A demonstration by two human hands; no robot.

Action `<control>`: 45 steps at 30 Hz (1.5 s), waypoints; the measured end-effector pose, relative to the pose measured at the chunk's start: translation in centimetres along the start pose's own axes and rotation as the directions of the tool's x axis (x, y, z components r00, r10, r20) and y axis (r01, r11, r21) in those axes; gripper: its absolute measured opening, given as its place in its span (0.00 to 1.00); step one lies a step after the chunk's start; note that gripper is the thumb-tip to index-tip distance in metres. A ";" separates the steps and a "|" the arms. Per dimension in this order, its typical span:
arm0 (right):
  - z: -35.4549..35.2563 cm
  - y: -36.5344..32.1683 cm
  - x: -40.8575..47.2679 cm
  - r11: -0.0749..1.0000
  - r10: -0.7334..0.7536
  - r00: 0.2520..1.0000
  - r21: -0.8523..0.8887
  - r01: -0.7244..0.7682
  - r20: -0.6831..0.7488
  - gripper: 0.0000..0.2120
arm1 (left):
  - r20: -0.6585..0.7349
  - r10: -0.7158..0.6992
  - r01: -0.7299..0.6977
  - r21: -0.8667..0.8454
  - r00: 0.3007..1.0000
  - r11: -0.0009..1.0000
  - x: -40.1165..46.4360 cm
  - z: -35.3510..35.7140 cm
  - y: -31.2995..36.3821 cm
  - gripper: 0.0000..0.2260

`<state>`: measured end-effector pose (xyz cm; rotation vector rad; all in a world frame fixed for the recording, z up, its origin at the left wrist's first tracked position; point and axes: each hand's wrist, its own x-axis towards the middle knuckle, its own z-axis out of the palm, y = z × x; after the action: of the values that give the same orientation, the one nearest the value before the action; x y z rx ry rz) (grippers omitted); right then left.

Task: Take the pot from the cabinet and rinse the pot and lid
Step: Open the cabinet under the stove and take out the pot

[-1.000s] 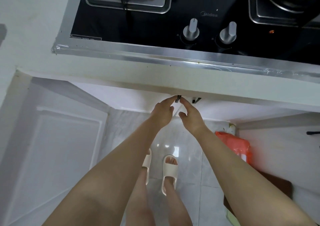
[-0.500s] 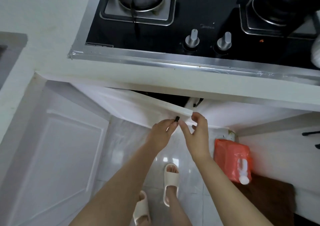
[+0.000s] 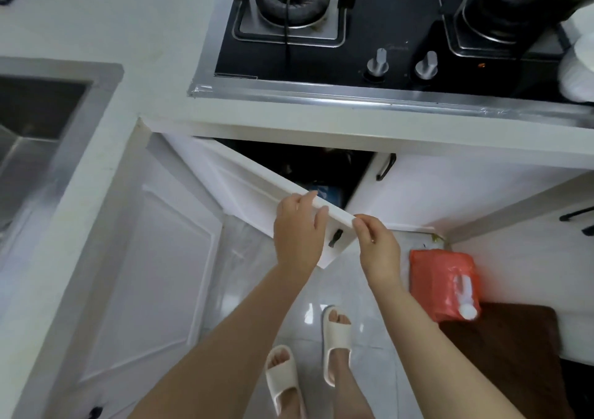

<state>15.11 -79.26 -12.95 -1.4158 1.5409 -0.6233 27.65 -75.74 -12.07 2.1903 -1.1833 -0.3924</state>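
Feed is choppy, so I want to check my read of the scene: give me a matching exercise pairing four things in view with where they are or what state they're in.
Things:
1. cabinet door
2. sink
3. orange bag
4. left hand

Places or states:
A. on the floor, right of the feet
B. swung partly open under the stove
C. set in the counter at the far left
D. gripping the door's top edge

Pairs: 1-B, 2-C, 3-A, 4-D

The right hand pinches the same edge near its corner. The pot cannot be made out in the dark cabinet.
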 end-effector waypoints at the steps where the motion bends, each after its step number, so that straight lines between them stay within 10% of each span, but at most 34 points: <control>1: 0.1 0.1 -0.8 1.000 0.008 1.000 -0.005 -0.008 0.001 0.10 | -0.040 0.049 -0.047 0.063 0.998 0.997 0.0 -0.2 -0.2 0.15; 24: 7.4 0.4 -15.7 0.992 -0.004 0.900 0.119 -0.053 0.436 0.02 | 0.292 -0.016 -0.158 0.563 0.956 0.811 -8.1 -10.4 -8.1 0.20; 45: 20.7 -3.9 -23.2 0.977 0.097 0.727 0.074 -0.200 0.680 0.31 | 0.452 0.053 -0.420 0.773 0.890 0.476 -7.1 -22.8 -18.8 0.32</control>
<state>32.92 -53.48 -12.26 -1.1998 0.9794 -0.0767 47.70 -53.53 -6.68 2.7549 -2.2727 -0.0573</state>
